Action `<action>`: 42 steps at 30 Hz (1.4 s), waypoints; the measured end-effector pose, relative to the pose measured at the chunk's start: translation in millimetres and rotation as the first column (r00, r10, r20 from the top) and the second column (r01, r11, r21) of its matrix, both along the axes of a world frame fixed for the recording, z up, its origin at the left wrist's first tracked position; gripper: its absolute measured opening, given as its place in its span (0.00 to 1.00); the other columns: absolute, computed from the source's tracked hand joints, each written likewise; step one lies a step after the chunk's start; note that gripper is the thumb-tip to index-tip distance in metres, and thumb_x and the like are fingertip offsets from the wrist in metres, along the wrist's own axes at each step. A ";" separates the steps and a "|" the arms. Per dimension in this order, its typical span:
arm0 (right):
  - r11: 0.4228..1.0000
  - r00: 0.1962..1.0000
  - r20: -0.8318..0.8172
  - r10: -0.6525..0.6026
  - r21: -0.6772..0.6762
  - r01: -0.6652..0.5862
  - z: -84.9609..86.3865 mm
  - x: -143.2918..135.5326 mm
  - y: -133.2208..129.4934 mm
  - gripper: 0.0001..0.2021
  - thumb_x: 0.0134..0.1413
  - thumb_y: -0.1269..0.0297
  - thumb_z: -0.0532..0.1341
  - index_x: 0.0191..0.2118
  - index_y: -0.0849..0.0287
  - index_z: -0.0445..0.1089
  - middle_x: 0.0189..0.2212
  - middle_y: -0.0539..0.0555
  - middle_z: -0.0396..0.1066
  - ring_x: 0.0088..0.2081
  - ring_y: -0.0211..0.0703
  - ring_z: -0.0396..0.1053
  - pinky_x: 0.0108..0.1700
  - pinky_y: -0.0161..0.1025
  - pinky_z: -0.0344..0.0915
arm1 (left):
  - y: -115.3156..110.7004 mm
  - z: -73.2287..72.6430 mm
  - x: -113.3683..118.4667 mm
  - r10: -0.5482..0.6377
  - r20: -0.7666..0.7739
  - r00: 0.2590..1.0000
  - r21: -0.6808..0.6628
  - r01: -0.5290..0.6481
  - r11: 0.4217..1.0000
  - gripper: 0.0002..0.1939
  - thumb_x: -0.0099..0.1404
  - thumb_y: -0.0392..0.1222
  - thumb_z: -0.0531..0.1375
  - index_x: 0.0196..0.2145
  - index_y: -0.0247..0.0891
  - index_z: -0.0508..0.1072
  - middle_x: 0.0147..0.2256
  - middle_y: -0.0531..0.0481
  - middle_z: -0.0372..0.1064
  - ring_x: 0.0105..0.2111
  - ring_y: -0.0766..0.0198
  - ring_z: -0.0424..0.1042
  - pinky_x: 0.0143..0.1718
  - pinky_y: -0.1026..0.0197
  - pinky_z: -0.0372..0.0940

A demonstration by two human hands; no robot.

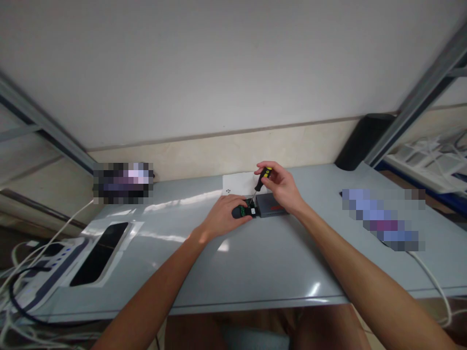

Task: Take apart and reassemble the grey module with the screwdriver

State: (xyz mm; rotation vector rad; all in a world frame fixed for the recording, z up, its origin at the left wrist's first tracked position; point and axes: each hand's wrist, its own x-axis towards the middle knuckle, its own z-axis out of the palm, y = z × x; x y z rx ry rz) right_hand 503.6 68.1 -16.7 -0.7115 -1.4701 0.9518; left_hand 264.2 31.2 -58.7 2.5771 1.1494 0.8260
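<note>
A black screwdriver with yellow marks (262, 179) is pinched in my right hand (280, 185), its shaft slanting down and left. The tip meets a small black device with a green circuit board (243, 211); the exact contact point is too small to tell. Curled around the device's left side, my left hand (226, 217) holds it on the table. A flat grey box (270, 206) lies against the device's right side, partly below my right hand. Behind both lies a white sheet (237, 183) with small dark dots near its left edge.
On the grey table (204, 272), a black phone (100, 253) and a white power strip (54, 272) with cables lie at the left. Blurred-out devices lie at back left (123, 183) and right (381, 218). A black cylinder (365, 141) stands at back right.
</note>
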 end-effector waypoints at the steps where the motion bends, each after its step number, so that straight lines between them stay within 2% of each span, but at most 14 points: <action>1: 0.999 0.999 -0.021 0.030 -0.015 -0.030 0.2 -1.9 -1.2 0.15 0.59 0.57 0.70 0.50 0.50 0.74 0.45 0.54 0.78 0.48 0.47 0.73 0.51 0.46 0.71 | -0.1 0.1 0.0 0.003 0.001 1.000 -0.009 -0.003 1.000 0.12 0.68 0.49 0.73 0.45 0.45 0.79 0.56 0.48 0.81 0.57 0.49 0.79 0.59 0.44 0.69; 4: 0.998 0.996 -0.070 0.048 -0.031 -0.050 -0.9 -5.3 -2.4 0.13 0.59 0.56 0.71 0.46 0.50 0.72 0.43 0.52 0.76 0.44 0.45 0.71 0.46 0.43 0.70 | 0.4 0.1 -0.3 0.007 0.004 1.000 -0.029 -0.007 1.000 0.17 0.66 0.52 0.75 0.47 0.45 0.78 0.56 0.47 0.81 0.57 0.48 0.78 0.60 0.43 0.69; 7: 0.999 0.998 -0.063 -0.012 -0.033 0.010 -3.3 -4.1 0.1 0.13 0.55 0.59 0.74 0.41 0.52 0.72 0.39 0.49 0.72 0.38 0.41 0.69 0.41 0.41 0.68 | 1.2 -0.2 -0.5 0.005 -0.001 1.000 -0.032 -0.005 0.999 0.19 0.65 0.54 0.75 0.48 0.45 0.77 0.56 0.47 0.80 0.57 0.48 0.78 0.59 0.43 0.69; 11: 1.000 1.000 -0.027 -0.015 -0.006 0.014 -4.7 -2.4 1.5 0.15 0.57 0.61 0.71 0.49 0.51 0.73 0.43 0.51 0.75 0.45 0.45 0.73 0.49 0.45 0.70 | 1.6 -0.3 0.2 -0.001 0.007 1.000 -0.022 0.001 1.000 0.17 0.67 0.53 0.74 0.47 0.44 0.77 0.54 0.47 0.81 0.56 0.49 0.78 0.59 0.44 0.69; 14: 1.000 1.000 -0.014 0.023 0.013 -0.022 -4.7 -3.9 -0.5 0.16 0.63 0.58 0.67 0.54 0.49 0.71 0.47 0.53 0.77 0.52 0.48 0.74 0.55 0.48 0.70 | 1.3 -0.1 0.8 -0.002 0.021 1.000 -0.021 0.002 1.000 0.15 0.68 0.52 0.73 0.45 0.44 0.77 0.55 0.47 0.81 0.56 0.49 0.78 0.60 0.44 0.68; 17: 1.000 1.000 0.018 0.011 0.028 -0.012 -4.3 -4.1 -1.1 0.12 0.62 0.56 0.69 0.49 0.49 0.71 0.48 0.52 0.75 0.49 0.47 0.74 0.53 0.46 0.71 | 0.9 -0.2 1.0 0.001 0.019 1.000 -0.014 -0.001 1.000 0.14 0.68 0.51 0.73 0.44 0.44 0.77 0.56 0.47 0.80 0.57 0.49 0.78 0.61 0.43 0.68; 20: 0.995 0.995 0.053 -0.081 0.059 0.078 -3.8 -2.8 -1.2 0.11 0.58 0.60 0.71 0.45 0.50 0.73 0.45 0.52 0.73 0.46 0.47 0.73 0.52 0.47 0.71 | 0.7 -0.6 1.0 0.001 0.011 1.000 -0.004 -0.001 1.000 0.13 0.68 0.51 0.73 0.44 0.44 0.78 0.56 0.48 0.81 0.57 0.49 0.78 0.60 0.44 0.68; 25: 0.990 0.992 0.101 -0.078 0.122 0.065 -2.3 -5.7 -8.9 0.17 0.64 0.62 0.66 0.57 0.47 0.70 0.50 0.54 0.75 0.50 0.50 0.74 0.58 0.52 0.69 | 0.7 -0.2 1.0 0.010 0.006 1.000 0.006 -0.010 1.000 0.13 0.68 0.52 0.73 0.44 0.45 0.80 0.56 0.48 0.81 0.57 0.49 0.78 0.60 0.44 0.69; 28: 0.993 0.994 0.094 -0.059 0.111 0.048 -1.3 -8.9 -11.7 0.12 0.64 0.58 0.67 0.51 0.48 0.71 0.51 0.54 0.74 0.50 0.49 0.73 0.55 0.49 0.71 | 0.3 0.9 0.6 0.008 -0.008 1.000 0.003 -0.008 1.000 0.12 0.70 0.52 0.72 0.45 0.45 0.80 0.56 0.48 0.81 0.57 0.49 0.78 0.61 0.43 0.69; 31: 0.994 0.995 0.033 -0.089 0.062 0.087 1.2 -10.5 -10.2 0.13 0.59 0.57 0.71 0.47 0.49 0.72 0.45 0.52 0.74 0.46 0.47 0.73 0.52 0.48 0.72 | -0.2 1.0 0.0 0.011 -0.014 1.000 -0.003 -0.011 1.000 0.11 0.70 0.50 0.72 0.46 0.45 0.80 0.57 0.48 0.81 0.58 0.49 0.78 0.61 0.42 0.68; 35: 0.996 0.996 -0.030 0.088 0.002 -0.088 7.1 -10.0 -9.7 0.19 0.61 0.54 0.70 0.55 0.48 0.71 0.46 0.54 0.77 0.51 0.50 0.75 0.56 0.50 0.71 | -0.7 -0.1 -0.3 0.022 -0.005 1.000 -0.021 -0.022 1.000 0.11 0.69 0.50 0.72 0.43 0.44 0.79 0.57 0.48 0.80 0.58 0.48 0.78 0.61 0.42 0.68; 37: 0.990 0.990 -0.025 0.137 -0.019 -0.138 8.8 -8.7 -10.3 0.16 0.63 0.51 0.68 0.53 0.49 0.73 0.49 0.55 0.78 0.54 0.51 0.75 0.57 0.50 0.71 | -1.0 -0.3 -0.2 0.028 0.003 1.000 -0.025 -0.028 0.999 0.11 0.68 0.50 0.73 0.43 0.44 0.78 0.57 0.48 0.81 0.58 0.48 0.78 0.61 0.42 0.68; 39: 0.997 0.997 0.006 0.080 -0.020 -0.080 8.8 -7.0 -9.9 0.13 0.62 0.51 0.69 0.46 0.50 0.74 0.50 0.55 0.77 0.51 0.50 0.75 0.56 0.49 0.71 | -1.3 0.1 0.0 0.028 0.007 1.000 -0.024 -0.028 0.999 0.12 0.68 0.49 0.73 0.43 0.44 0.78 0.57 0.48 0.81 0.58 0.48 0.78 0.61 0.42 0.68; 42: 0.997 0.996 0.051 -0.072 0.022 0.071 7.7 -4.1 -7.2 0.10 0.57 0.56 0.72 0.40 0.51 0.74 0.44 0.53 0.76 0.45 0.47 0.74 0.54 0.49 0.71 | -1.7 1.0 0.4 0.017 -0.001 1.000 -0.009 -0.017 1.000 0.12 0.69 0.49 0.72 0.45 0.45 0.78 0.57 0.48 0.80 0.58 0.48 0.78 0.61 0.42 0.68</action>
